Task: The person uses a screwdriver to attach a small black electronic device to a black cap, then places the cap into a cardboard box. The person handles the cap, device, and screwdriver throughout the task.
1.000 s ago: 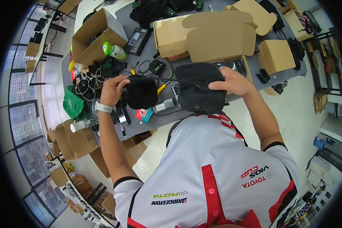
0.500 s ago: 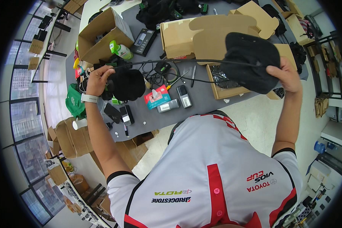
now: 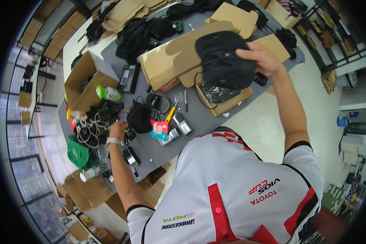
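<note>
We judge the step in hand is holding up the black fabric piece (image 3: pixel 225 61): our right grip (image 3: pixel 263 61) pinches it at one o'clock, over the open box (image 3: pixel 233 104). At nine o'clock our left grip (image 3: pixel 118 131) is among dark items (image 3: pixel 111 108) on the desk (image 3: pixel 152 150); its hold we cannot tell. The next move calls for steadiness.

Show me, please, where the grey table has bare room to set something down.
One bare patch lies between the upper grey device and the low open carton; another, with a white scrap, right of the black device. Crowded: around the left hand and white cables.
</note>
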Demonstrator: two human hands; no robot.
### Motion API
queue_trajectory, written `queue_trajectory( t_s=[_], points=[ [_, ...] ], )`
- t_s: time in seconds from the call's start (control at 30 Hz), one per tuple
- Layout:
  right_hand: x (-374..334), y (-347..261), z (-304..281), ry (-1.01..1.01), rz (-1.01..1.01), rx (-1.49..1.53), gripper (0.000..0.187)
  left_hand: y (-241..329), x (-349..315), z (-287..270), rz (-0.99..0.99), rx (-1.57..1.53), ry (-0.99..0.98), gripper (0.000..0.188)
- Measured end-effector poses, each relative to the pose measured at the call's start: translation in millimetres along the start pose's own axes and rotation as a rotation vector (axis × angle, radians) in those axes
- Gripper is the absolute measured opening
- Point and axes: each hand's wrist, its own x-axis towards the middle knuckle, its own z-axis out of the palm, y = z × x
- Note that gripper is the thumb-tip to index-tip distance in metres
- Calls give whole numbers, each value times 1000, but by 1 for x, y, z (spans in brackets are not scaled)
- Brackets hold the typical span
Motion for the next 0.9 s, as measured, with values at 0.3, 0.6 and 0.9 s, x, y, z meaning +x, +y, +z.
queue_trajectory(
  t_s=[0.3, 0.6, 0.9],
  points=[
    [18, 61, 47, -205, 250, 23, 46, 300, 1, -67, 448, -767, -230, 29],
    [-18, 69, -22, -35, 221, -80, 37, 132, 19, -112, 183, -493, 334, 19],
    [-21, 90, -42, 46, 304, -184, 41, 86, 38, -81, 128, 166, 287, 78]
  ],
)
